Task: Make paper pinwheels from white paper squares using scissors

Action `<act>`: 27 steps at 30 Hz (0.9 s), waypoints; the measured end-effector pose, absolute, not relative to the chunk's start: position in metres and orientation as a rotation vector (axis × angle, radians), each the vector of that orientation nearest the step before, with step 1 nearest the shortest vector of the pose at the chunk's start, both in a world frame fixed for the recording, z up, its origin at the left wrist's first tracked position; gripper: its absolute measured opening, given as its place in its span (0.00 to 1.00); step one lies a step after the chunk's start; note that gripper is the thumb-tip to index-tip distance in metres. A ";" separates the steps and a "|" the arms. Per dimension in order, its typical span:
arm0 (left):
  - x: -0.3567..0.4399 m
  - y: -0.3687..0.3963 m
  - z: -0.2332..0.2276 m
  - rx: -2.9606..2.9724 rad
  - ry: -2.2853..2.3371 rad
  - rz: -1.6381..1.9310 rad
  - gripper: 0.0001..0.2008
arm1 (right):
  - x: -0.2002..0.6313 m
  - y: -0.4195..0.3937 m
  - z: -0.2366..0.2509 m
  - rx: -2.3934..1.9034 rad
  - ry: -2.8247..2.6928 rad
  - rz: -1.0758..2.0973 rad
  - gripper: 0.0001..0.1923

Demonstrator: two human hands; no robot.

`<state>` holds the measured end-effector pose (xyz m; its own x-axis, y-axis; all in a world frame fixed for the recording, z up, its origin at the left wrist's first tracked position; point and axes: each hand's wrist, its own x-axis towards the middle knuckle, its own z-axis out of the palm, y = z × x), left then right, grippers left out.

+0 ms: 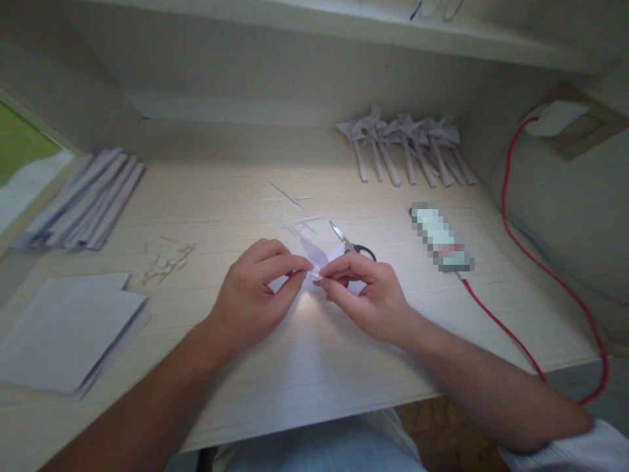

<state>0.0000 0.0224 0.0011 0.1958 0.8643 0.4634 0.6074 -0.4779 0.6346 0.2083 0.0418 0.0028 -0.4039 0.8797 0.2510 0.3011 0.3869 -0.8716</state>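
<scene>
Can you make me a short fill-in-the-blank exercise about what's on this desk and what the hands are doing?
1. Both hands, left hand and right hand, pinch a small piece of folded ____.
2. The scissors lie just behind the ____ hand.
3. The cable on the desk is ____ in colour.
4. The finished paper pinwheels lie in a row at the desk's far ____ side.

Missing words: paper; right; red; right

2 bare forearms; the right arm (491, 387) ends in a white ribbed sleeve (565, 452); pale blue clothing (319, 452) covers the lap.
</scene>
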 end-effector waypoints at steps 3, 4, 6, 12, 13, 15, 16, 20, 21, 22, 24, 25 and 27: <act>0.000 0.022 0.000 2.159 1.387 1.168 0.09 | 0.208 0.041 0.003 -1.014 -1.909 0.997 0.03; 0.000 0.022 0.000 2.155 1.389 1.166 0.09 | 0.208 0.041 0.003 -1.016 -1.906 0.995 0.03; 0.000 0.022 0.000 2.147 1.390 1.159 0.09 | 0.208 0.041 0.003 -1.016 -1.902 0.990 0.03; 0.000 0.022 0.003 2.152 1.371 1.167 0.10 | 0.208 0.042 0.002 -1.012 -1.890 1.000 0.03; 0.000 0.022 0.003 2.157 1.371 1.171 0.10 | 0.208 0.042 0.002 -1.014 -1.884 1.011 0.03; 0.001 0.022 0.004 2.163 1.369 1.184 0.10 | 0.208 0.042 0.003 -1.013 -1.871 1.027 0.03; 0.001 0.021 0.004 2.161 1.366 1.193 0.10 | 0.207 0.041 0.003 -1.013 -1.867 1.030 0.03; 0.002 0.020 0.004 2.122 1.381 1.209 0.08 | 0.206 0.041 0.004 -1.013 -1.849 1.045 0.02; 0.002 0.020 0.004 2.113 1.387 1.213 0.06 | 0.206 0.041 0.004 -1.016 -1.842 1.057 0.02; 0.002 0.020 0.004 2.110 1.381 1.216 0.06 | 0.206 0.041 0.004 -1.016 -1.835 1.068 0.02; 0.002 0.020 0.004 2.119 1.334 1.227 0.06 | 0.206 0.041 0.003 -1.013 -1.824 1.088 0.02; 0.001 0.021 0.004 2.130 1.305 1.230 0.06 | 0.206 0.041 0.003 -1.014 -1.819 1.098 0.02; 0.001 0.021 0.004 2.147 1.274 1.237 0.07 | 0.207 0.041 0.002 -1.018 -1.814 1.112 0.03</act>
